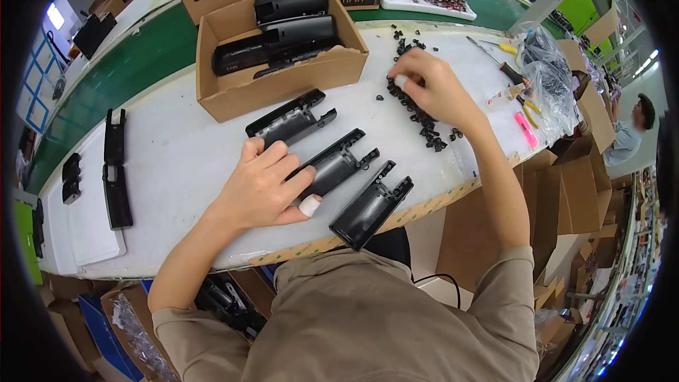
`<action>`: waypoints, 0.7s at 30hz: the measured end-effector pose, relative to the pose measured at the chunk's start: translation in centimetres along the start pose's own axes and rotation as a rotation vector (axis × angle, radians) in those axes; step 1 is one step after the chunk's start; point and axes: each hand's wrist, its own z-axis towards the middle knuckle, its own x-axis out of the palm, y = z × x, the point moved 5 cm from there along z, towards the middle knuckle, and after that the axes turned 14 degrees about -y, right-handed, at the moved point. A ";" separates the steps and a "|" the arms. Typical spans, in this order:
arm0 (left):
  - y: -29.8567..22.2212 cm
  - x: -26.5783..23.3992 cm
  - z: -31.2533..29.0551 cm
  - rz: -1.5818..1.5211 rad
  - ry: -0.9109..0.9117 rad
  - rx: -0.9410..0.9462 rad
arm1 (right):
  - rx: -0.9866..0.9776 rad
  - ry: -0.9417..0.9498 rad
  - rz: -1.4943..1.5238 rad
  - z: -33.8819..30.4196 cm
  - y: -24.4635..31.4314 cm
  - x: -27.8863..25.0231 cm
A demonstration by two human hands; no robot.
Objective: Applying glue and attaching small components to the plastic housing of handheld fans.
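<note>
Three open black plastic housings lie in a slanting row on the white table: a far one [286, 124], a middle one [338, 167] and a near one [371, 205]. My left hand [263, 185] is closed around the left end of the middle housing, its fingers curled and its thumb on the near side. A strip of small black plastic parts [426, 127] lies to the right of the housings. Over its far part, my right hand [433, 85] has thumb and fingers pinched together; what is between the fingertips is hidden. White covers wrap both thumbs.
A cardboard box [283, 92] of black housings stands at the back. More black housings [117, 170] lie far left beside a white tray [99, 233]. On the right are a screwdriver [511, 73], pliers [527, 110], a pink marker [525, 129] and plastic bags [548, 78].
</note>
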 end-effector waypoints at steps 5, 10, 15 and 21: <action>0.0 0.2 0.1 -0.028 -0.046 -0.015 | -0.153 -0.117 -0.103 6.6 -2.9 1.4; 0.2 0.9 0.1 -0.138 -0.033 -0.061 | -0.214 -0.084 -0.101 12.1 -4.6 7.0; 0.0 0.6 0.1 -0.184 -0.042 -0.075 | -0.176 0.022 -0.139 13.6 -5.6 10.3; 0.2 0.6 0.2 -0.216 -0.014 -0.098 | -0.286 0.078 -0.303 13.8 -4.7 9.9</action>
